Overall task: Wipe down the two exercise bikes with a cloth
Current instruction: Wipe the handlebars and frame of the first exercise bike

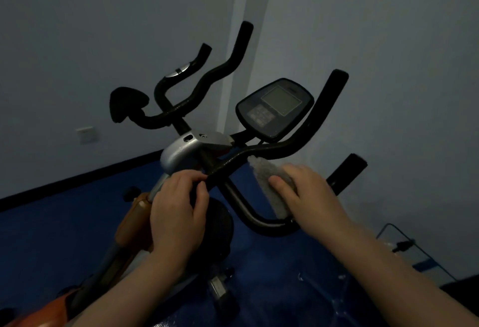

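Gripping bike handlebar (233, 160) and grey cloth (269, 184), hands (178, 210) above blue floor (51, 236), pale walls (77, 28).

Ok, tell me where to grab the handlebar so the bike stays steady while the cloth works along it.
Grip the handlebar low on its near bar, as the left hand does, coming from the near side. That stretch is bare, round and slim enough for the fingers to wrap, and clear of the cloth under the right hand.

We see dim room: blue floor (51, 236), black baseboard (77, 175), white wall outlet (86, 133) on grey-blue wall (77, 28), thin wire frame (414, 251) bottom right.
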{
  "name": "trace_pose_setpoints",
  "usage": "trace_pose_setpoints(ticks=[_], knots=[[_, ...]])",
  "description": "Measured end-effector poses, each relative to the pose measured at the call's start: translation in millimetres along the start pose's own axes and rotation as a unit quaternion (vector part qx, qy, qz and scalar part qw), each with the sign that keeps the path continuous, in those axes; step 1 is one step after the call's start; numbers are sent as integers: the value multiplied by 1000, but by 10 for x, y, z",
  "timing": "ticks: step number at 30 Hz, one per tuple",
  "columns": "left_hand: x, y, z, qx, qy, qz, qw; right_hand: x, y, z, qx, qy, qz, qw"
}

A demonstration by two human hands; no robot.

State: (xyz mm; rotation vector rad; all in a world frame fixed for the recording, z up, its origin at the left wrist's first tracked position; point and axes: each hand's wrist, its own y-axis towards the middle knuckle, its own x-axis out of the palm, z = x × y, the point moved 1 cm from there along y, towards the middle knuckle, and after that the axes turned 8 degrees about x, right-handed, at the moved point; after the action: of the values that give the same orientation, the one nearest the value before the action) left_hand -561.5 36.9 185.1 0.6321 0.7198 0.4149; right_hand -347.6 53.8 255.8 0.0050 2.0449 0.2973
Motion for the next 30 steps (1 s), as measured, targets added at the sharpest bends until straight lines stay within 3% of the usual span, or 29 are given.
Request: trace_pose_setpoints(ticks=[3, 7, 11, 14, 18, 24, 27, 30], knots=[[-16, -10, 16, -18, 4, 8, 1000, 253, -87, -116, -40, -43, -21, 998], [-35, -36, 21, -49, -4, 32, 998, 178, 88, -242, -137, 45, -6, 990], [-68, -45, 50, -77, -11, 58, 995, 112, 437, -538, -296, -12, 30, 955], [-73, -63, 28, -103, -37, 70, 992, 347, 617, -700, -398, -127, -40, 908], [-81, -91, -51, -125, -101, 66, 985, 378, 784, -627, -411, -135, -131, 892], [-54, -83, -183, -122, -138, -48, 982, 376, 963, -607, -381, -147, -128, 904], [-44, -94, -212, -135, -166, -52, 976, 612, 827, -670, -355, -122, -163, 913], [-56, -99, -201, -143, -165, -54, 974, 473, 934, -612, -373, -123, -202, 897]])
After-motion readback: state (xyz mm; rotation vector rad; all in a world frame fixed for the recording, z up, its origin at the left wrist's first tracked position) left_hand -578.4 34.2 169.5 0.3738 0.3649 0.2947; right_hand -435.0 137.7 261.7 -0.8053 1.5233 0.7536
